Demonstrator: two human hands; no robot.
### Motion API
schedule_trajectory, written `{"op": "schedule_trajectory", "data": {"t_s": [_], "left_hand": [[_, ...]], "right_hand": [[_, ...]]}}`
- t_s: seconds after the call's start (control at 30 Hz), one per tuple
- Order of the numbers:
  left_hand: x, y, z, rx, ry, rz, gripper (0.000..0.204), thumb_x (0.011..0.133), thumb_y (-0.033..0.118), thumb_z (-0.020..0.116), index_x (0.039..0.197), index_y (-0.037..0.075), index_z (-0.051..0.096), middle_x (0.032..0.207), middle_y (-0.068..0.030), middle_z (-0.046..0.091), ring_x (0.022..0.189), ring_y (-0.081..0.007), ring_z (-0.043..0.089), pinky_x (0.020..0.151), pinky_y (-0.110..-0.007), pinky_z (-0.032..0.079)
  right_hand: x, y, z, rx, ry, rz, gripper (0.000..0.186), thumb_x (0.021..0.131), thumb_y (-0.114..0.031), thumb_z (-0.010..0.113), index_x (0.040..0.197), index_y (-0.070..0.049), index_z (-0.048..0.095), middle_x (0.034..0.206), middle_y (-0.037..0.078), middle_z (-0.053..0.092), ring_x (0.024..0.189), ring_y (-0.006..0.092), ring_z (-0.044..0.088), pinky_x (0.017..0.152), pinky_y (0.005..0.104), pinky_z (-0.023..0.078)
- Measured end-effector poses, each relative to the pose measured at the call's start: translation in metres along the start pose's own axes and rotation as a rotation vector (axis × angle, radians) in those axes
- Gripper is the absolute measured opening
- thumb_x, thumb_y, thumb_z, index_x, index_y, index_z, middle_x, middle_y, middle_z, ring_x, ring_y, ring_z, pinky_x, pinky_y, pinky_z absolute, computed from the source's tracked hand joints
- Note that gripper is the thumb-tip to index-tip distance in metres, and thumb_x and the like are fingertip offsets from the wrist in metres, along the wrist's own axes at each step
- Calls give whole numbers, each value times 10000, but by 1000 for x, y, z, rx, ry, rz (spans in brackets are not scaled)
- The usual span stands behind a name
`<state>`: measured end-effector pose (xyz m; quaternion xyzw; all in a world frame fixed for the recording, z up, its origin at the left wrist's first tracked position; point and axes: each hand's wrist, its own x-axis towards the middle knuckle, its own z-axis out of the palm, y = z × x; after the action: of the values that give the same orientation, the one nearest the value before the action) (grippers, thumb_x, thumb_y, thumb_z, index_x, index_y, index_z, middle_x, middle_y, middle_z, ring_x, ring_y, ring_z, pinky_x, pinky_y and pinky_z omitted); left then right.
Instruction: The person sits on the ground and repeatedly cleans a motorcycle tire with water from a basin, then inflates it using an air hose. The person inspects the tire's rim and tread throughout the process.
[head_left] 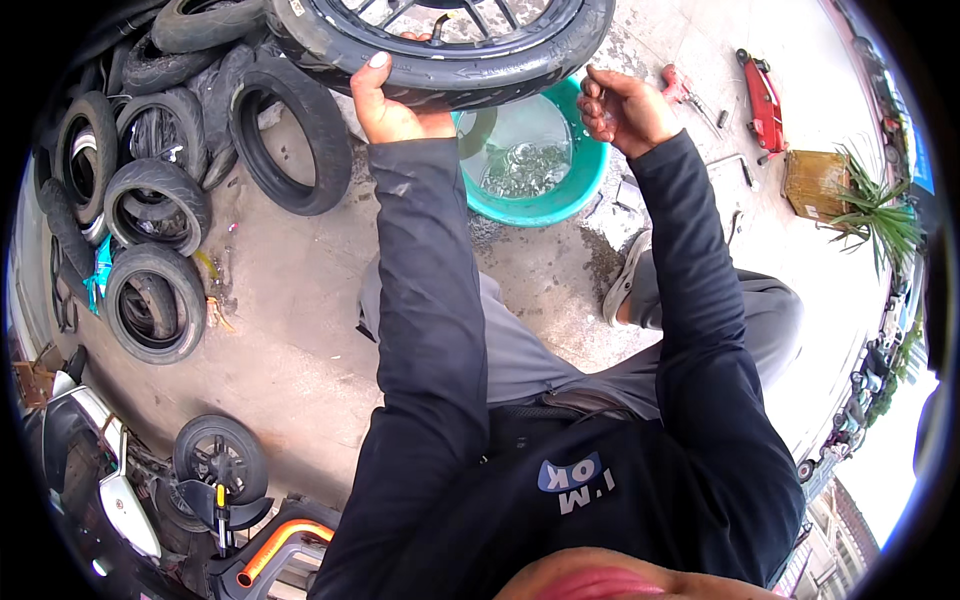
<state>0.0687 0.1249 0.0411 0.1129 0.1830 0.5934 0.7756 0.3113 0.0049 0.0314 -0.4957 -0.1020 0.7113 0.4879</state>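
A black-spoked wheel with its tyre (pixel 480 78) is held up at the top of the head view, its upper part cut off by the frame. My left hand (pixel 392 105) is closed round the tyre's near edge, thumb outside and fingertips showing at the rim. A short valve stem (pixel 438 28) stands out inside the rim. Just right of the tyre, apart from it, my right hand (pixel 632 110) is closed with curled fingers. Whatever it may hold is hidden. Beneath the wheel sits a green basin (pixel 540 213) of rippling water, partly covered by the tyre.
Several loose tyres (pixel 160 300) are piled at the left. A red floor jack (pixel 763 100), a red-handled tool (pixel 678 88) and a potted plant (pixel 880 215) stand at the right. At the lower left are a scooter (pixel 125 510) and another wheel (pixel 222 455).
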Motion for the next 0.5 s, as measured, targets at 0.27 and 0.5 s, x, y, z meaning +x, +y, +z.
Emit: {"op": "schedule_trajectory", "data": {"t_s": [0.27, 0.5], "left_hand": [[8, -49, 13, -93, -13, -176, 456, 787, 351, 586, 1081, 3, 604, 1039, -134, 636, 1022, -297, 599, 973, -488, 463], [4, -62, 27, 11, -16, -174, 472, 784, 337, 585, 1109, -5, 581, 1034, -145, 646, 1017, -306, 611, 983, -478, 470]], "right_hand": [[-7, -102, 134, -541, -137, -228, 275, 1014, -167, 543, 1034, 69, 684, 908, 138, 728, 761, 215, 717, 698, 331, 595], [-28, -103, 118, -663, -47, -288, 260, 1011, -160, 571, 1104, 60, 674, 997, 101, 728, 886, 168, 699, 817, 290, 562]]}}
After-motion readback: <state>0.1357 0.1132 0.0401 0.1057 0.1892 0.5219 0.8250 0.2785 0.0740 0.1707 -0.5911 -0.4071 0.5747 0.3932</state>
